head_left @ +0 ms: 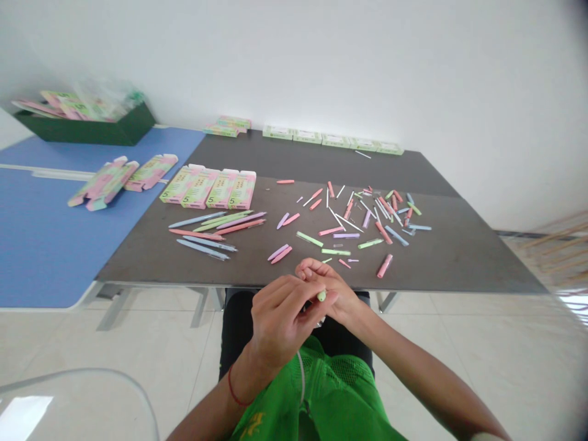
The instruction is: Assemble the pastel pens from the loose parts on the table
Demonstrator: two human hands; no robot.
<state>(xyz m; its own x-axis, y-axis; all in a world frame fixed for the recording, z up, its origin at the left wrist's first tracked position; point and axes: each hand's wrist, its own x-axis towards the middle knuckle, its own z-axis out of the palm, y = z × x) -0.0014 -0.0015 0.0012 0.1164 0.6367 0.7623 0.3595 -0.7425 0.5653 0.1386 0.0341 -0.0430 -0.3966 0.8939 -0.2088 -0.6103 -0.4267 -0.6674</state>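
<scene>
My left hand (280,312), with a red string at its wrist, pinches a light green pen part (321,296) between thumb and index finger, just off the table's front edge. Close against it, my right hand (333,291) has its fingers curled together; what they hold, if anything, is hidden. Beyond the hands lie loose pen barrels, such as a green barrel (335,252) and a purple barrel (346,236), plus small tips and white refills (334,215). A pink grip piece (281,255) lies beside a purple one. To the left is a group of whole pens (202,248) in several colours.
Upright pen boxes (241,190) stand in a row at the table's left. Flattened cartons (151,172) lie on the blue table (41,245), with a dark green bin (92,130) behind. White-green boxes (335,140) line the dark table's (478,257) back edge.
</scene>
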